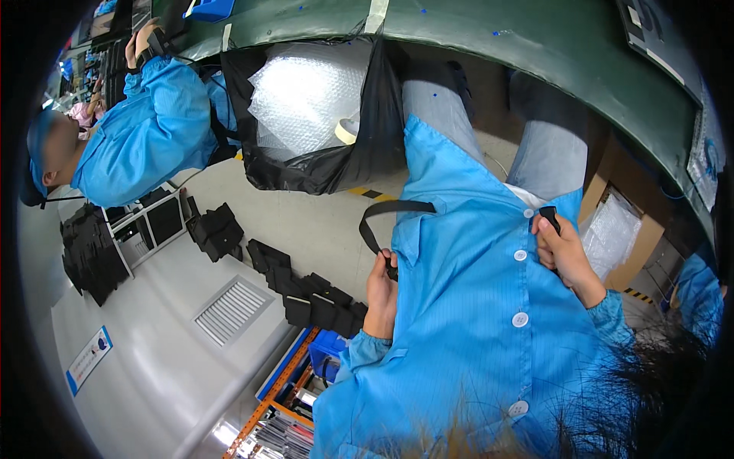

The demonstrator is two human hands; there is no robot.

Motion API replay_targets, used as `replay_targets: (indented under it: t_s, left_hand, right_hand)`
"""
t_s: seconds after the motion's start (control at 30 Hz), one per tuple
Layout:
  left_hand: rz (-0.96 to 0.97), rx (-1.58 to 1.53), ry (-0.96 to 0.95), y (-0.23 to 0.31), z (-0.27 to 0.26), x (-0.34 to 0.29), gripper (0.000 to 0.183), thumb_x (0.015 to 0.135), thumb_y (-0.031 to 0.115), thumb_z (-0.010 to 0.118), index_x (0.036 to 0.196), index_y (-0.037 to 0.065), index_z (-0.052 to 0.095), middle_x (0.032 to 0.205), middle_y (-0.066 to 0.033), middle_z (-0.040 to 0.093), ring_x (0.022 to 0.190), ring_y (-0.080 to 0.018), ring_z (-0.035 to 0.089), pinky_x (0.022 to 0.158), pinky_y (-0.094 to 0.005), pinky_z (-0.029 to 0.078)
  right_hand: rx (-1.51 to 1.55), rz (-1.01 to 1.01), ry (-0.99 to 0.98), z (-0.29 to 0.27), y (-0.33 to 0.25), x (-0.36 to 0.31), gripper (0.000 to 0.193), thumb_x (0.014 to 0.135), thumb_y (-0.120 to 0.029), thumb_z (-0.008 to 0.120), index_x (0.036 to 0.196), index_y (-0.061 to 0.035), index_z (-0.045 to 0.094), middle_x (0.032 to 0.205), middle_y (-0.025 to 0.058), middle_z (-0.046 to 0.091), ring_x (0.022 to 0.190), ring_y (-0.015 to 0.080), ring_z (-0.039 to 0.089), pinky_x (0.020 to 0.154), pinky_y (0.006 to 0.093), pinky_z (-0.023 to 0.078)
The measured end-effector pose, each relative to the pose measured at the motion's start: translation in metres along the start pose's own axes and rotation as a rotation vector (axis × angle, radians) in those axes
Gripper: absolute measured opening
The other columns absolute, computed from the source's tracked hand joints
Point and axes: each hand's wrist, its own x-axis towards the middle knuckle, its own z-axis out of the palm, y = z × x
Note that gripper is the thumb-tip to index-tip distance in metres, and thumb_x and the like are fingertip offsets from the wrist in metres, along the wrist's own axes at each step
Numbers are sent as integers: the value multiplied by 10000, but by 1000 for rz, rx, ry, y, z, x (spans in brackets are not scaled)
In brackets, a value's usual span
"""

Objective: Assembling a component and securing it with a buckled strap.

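Note:
My left hand (380, 298) is closed at the left side of my blue work coat (466, 306). Its fingers grip a black strap (375, 218), which curves up and over toward the coat's pocket. A dark, hard-looking part shows by the fingertips, perhaps a buckle. On the other side of the coat's white buttons, my right hand (568, 258) is closed around a small black piece (549, 217) that sticks up past the thumb. Whether that piece belongs to the same strap cannot be seen.
A green-topped bench (535, 69) runs across the front. From its edge hangs a black bag (306, 180) with bubble wrap (306, 96) and a tape roll (346, 130). A co-worker (145, 153) in blue sits at left. Black pouch-like items (306, 294) lie behind; a cardboard box (638, 249) stands right.

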Motion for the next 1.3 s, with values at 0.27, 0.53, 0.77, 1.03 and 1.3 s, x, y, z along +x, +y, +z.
replay_targets:
  t_s: [0.27, 0.53, 0.77, 1.03, 1.3]
  left_hand:
    - [341, 136, -379, -23, -72, -2, 155, 824, -7, 491, 929, 78, 566, 969, -51, 558, 954, -157, 560, 916, -286, 475]
    - [264, 253, -129, -25, -29, -16, 190, 853, -68, 558, 899, 108, 503, 1155, -58, 570, 1036, -147, 582, 928, -306, 505]
    - [240, 168, -255, -29, -55, -12, 314, 878, -43, 583, 1160, 50, 480, 1202, -94, 605, 1057, -168, 615, 962, -339, 505]
    - [209, 214, -290, -23, -33, -19, 415, 950, 26, 617, 1319, 52, 429, 1226, -108, 630, 1076, -165, 631, 935, -315, 526]
    - [288, 725, -5, -18, -23, -10, 324, 1071, 209, 577, 1323, 48, 452, 1185, -94, 672, 1037, -120, 628, 921, -300, 510]
  right_hand:
    - [-27, -4, -71, 0, 0, 2, 258, 1106, -281, 514, 982, -56, 543, 635, -60, 386, 465, 36, 301, 408, 233, 232]
    - [-15, -18, -86, -6, 4, 3, 255, 1105, -281, 516, 982, -59, 540, 623, -65, 370, 461, 31, 293, 408, 230, 222]
    - [-22, -33, -96, -5, 3, 2, 256, 1106, -279, 513, 980, -58, 537, 621, -64, 370, 465, 33, 293, 412, 231, 231]
    - [-15, -34, -92, -7, 5, 3, 259, 1109, -275, 505, 979, -53, 534, 621, -62, 369, 464, 32, 289, 410, 235, 229]
    - [9, -32, -93, -6, 6, 3, 259, 1110, -272, 503, 981, -50, 531, 627, -61, 371, 467, 32, 293, 411, 234, 233]
